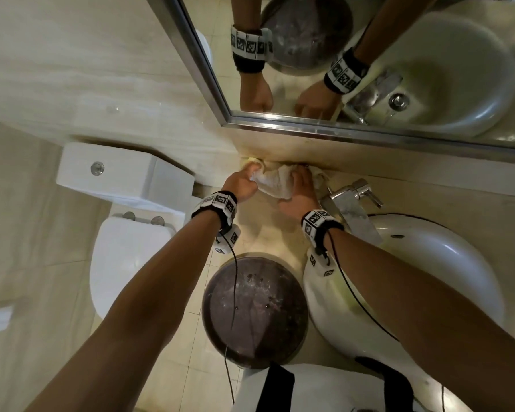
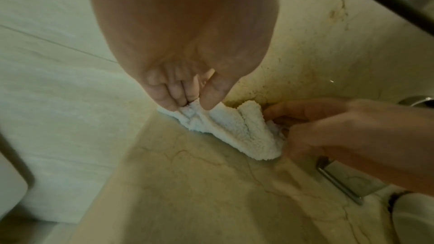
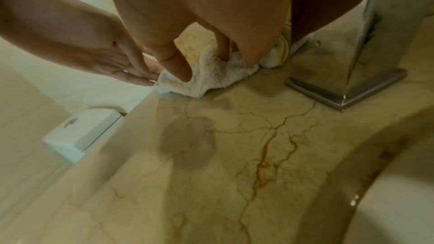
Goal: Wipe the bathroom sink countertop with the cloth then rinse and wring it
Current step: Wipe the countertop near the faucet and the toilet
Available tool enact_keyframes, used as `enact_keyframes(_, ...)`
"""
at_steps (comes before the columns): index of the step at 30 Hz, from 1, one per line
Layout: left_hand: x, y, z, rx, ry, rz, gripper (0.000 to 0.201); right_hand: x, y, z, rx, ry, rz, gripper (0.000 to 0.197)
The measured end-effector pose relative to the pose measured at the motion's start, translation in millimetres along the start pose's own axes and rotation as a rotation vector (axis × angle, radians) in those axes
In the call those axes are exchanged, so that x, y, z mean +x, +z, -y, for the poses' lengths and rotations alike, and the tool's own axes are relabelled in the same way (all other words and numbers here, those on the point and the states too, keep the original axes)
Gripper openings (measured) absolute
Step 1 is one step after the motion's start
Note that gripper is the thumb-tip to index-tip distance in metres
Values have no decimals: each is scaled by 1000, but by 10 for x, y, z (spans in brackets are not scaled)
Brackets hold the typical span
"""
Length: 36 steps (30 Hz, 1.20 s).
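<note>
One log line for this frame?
stage: wiping | cloth: back corner of countertop | left hand: pinching cloth | right hand: gripping cloth

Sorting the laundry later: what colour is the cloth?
White, fluffy cloth; clearest in the left wrist view.

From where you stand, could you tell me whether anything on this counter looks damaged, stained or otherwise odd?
Yes. The countertop has branching cracks with an orange-brown stain along one, near the sink. Brownish grime speckles the back corner, just behind the cloth that both hands hold. A darker patch also shows; whether it is damp, I cannot tell.
</note>
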<state>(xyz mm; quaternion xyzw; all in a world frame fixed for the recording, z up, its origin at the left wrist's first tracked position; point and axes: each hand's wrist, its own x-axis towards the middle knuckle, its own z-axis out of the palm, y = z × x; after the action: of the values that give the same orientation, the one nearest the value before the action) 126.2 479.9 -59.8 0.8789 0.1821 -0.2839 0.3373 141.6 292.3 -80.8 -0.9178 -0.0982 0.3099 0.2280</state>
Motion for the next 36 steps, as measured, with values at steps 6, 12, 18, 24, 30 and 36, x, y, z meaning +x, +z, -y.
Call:
enact_keyframes(6,17,5,-204,58,27,43,63,-18,-4,-61,181,-2,-110,66)
enact_keyframes(12,25,287,-517,126,185,139,53,-174,56,36,382,270,-299,67)
enact_keyframes(18,58,411,-762,69,229,238,46,-2,96,-79,540,307,-245,58)
enact_keyframes(24,10,257,-409,101,221,88,54,-31,-118,12,613,401,-279,75)
enact_keyframes(30,-106,265,96,38,263,-18,62,-23,-107,102,710,426,-174,62)
enact_keyframes(36,-223,319,143,-35,223,-86,60,18,-15,389,742,191,60,41)
